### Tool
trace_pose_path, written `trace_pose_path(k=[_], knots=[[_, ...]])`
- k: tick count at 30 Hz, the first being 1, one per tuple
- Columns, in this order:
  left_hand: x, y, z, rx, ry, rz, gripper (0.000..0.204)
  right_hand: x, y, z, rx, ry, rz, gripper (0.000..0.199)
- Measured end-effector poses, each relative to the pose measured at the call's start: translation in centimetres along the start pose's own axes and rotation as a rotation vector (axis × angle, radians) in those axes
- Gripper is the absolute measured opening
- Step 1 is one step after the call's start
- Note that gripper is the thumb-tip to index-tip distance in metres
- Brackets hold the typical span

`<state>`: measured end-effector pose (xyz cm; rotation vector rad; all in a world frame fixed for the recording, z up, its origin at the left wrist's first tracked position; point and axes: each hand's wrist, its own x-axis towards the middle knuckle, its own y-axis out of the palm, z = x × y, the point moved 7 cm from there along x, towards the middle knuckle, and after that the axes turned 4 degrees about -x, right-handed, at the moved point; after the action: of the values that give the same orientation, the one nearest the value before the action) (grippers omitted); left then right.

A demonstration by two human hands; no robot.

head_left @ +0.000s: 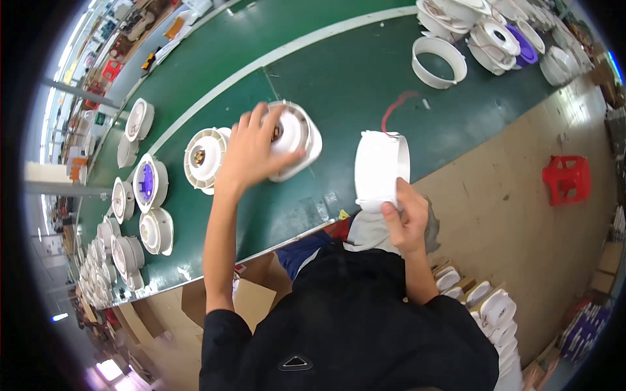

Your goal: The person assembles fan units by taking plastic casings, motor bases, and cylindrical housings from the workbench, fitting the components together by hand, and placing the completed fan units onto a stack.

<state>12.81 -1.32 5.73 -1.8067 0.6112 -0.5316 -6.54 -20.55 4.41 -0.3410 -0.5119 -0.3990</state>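
Note:
My right hand (411,215) grips a white round plastic housing (378,166) by its lower rim, thumb on one side and fingers on the other. The housing is tilted on its side near the table's front edge, and a red wire (390,118) trails from its top. My left hand (253,150) is spread over a white fan-like unit (300,138) with a rounded base, its thumb across the unit's face. Whether it presses on the unit I cannot tell. Partly behind that hand lies a similar white unit (203,158) with a copper-coloured centre.
The green table (339,91) bears several more white housings at its left end, one with a purple inside (149,182). A loose white ring (439,62) lies near a pile of housings (492,42) at the upper right. A red stool (566,180) stands on the floor.

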Motion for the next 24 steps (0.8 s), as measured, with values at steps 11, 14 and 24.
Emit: trace_pose_path(k=[11,14,24], knots=[[-13.7,4.6,0.4,-1.242,-0.234,-0.648,0.08,3.8,8.4,6.3,-0.418,-0.465,0.284,0.022],[-13.9,4.5,1.1,-1.423,-0.238,-0.703,0.08,3.0,11.3,6.5,-0.502,-0.536,0.451,0.027],[-13.4,-4.4,-3.7,-0.318,0.104,-0.602,0.079,2.9,4.8,-0.8,-0.023,0.149,0.089,0.039]])
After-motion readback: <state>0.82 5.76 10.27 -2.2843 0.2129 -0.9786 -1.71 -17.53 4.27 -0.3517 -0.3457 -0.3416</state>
